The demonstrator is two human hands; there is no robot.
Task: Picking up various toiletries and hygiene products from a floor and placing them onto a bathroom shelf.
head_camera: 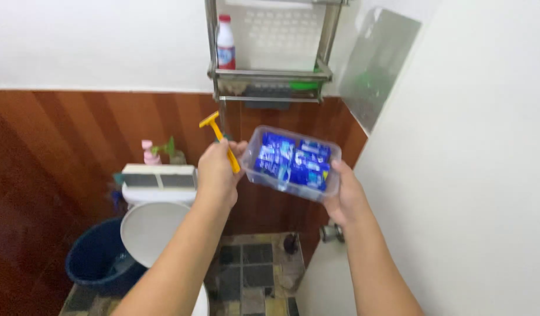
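Two hands were busy: the left hand (218, 171) grasped a yellow plastic razor (220, 138) while the right hand (347, 198) gripped the clear plastic tub's (334, 157) three-o'clock edge, seemingly holding blue sachets (292, 162).

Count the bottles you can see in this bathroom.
2: a white bottle with a red cap on the metal wall rack, and a pink bottle on the toilet tank. Others may be hidden.

bright, even light (slightly soft focus)
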